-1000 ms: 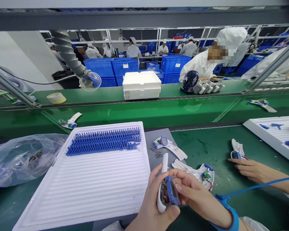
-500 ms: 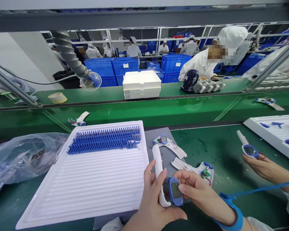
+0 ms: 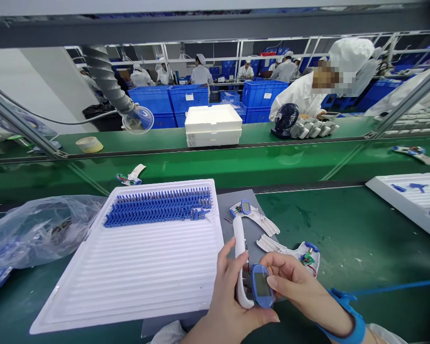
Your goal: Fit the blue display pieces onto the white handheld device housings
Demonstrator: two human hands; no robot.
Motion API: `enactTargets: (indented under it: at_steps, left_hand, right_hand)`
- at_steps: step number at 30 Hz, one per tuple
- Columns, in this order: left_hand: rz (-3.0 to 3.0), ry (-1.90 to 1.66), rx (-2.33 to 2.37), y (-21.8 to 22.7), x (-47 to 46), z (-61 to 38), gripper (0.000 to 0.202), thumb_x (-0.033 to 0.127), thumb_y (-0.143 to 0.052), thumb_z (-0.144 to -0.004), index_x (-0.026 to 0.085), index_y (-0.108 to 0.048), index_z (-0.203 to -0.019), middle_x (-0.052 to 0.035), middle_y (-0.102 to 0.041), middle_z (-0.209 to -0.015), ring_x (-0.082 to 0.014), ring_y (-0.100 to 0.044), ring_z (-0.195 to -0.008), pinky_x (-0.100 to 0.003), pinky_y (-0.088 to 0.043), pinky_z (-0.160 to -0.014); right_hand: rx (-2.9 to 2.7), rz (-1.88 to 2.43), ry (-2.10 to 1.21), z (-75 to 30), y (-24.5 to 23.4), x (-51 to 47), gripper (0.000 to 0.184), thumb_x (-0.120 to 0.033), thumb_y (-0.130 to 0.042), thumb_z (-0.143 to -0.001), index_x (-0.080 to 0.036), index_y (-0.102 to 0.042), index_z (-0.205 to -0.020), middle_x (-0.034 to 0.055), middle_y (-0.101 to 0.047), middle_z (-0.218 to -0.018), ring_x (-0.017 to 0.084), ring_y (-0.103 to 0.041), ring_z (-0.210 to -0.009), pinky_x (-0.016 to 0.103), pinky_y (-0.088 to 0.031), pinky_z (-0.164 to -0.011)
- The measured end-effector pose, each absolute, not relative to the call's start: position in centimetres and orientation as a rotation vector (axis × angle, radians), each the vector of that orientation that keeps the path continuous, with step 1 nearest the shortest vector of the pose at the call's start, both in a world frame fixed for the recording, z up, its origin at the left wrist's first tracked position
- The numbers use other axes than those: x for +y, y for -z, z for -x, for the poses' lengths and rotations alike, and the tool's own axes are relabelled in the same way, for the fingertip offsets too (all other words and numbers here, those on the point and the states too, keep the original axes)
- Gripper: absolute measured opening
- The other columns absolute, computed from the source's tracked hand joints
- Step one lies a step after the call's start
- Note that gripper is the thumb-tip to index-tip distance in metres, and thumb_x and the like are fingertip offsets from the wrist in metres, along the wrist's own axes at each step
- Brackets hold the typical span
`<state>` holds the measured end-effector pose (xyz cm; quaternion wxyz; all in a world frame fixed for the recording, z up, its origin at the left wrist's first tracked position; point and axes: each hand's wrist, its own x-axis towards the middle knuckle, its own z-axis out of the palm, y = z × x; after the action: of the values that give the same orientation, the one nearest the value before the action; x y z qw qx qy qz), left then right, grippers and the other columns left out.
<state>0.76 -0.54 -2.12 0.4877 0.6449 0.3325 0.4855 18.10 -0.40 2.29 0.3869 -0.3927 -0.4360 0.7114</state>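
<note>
My left hand (image 3: 229, 306) grips a white thermometer shell (image 3: 240, 253), held upright just off the near edge of the white ribbed tray (image 3: 129, 282). My right hand (image 3: 297, 291), with a blue wrist strap (image 3: 347, 315), pinches the blue display module (image 3: 261, 285) against the shell's lower end. A row of blue parts (image 3: 159, 210) lies along the far side of the tray. Two open shell halves (image 3: 252, 215) (image 3: 294, 251) with wiring rest on the grey mat (image 3: 252, 234) just beyond my hands.
A crumpled plastic bag (image 3: 36, 229) lies left of the tray. Another white tray (image 3: 412, 200) sits at the right edge. A green conveyor (image 3: 236, 165) carries thermometer pieces (image 3: 131, 177). Beyond it are stacked white trays (image 3: 212, 125), a small fan (image 3: 284, 119) and workers in white.
A neighbouring person's hand with a thermometer, at the right earlier, has left the view. My hands turned the shell upright and shifted the blue display module lower on it. The conveyor piece moved right.
</note>
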Motion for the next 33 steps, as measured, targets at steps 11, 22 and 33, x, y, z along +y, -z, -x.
enactTargets:
  at_steps: [11,22,33]
  left_hand:
    - [-1.718,-1.173,0.895,2.0,-0.7,-0.6,0.089,0.062,-0.068,-0.063,0.043,-0.024,-0.138,-0.0094,-0.008,-0.146,-0.0357,-0.045,-0.121,-0.047,-0.048,-0.092]
    - [-1.759,-1.121,0.914,2.0,-0.7,-0.5,0.089,0.061,-0.067,-0.066,0.046,-0.018,-0.138,-0.008,-0.006,-0.148,-0.0422,-0.024,-0.135,-0.056,-0.04,-0.098]
    - [-1.291,-1.086,0.664,0.6,-1.0,-0.1,0.065,0.058,-0.059,-0.076,0.038,-0.039,-0.135,-0.0057,-0.035,-0.147,-0.0313,-0.031,-0.136,-0.044,-0.025,-0.112]
  right_hand:
    - [-1.05,1.0,-1.85,-17.1,-1.6,-0.3,0.033,-0.042,-0.073,-0.077,-0.014,-0.057,-0.086,-0.0021,-0.057,-0.066,0.006,-0.054,-0.055,0.015,-0.041,-0.051]
    - [-1.003,0.913,-1.919,-16.7,-1.7,-0.4,0.031,-0.038,-0.073,-0.078,-0.012,-0.057,-0.085,-0.0009,-0.06,-0.066,0.005,-0.056,-0.055,0.012,-0.042,-0.051]
    - [-1.505,1.089,-1.381,-16.4,-2.8,-0.3,0.035,-0.048,-0.067,-0.08,-0.017,-0.051,-0.075,-0.006,-0.05,-0.05,0.006,-0.042,-0.04,0.016,-0.031,-0.04]
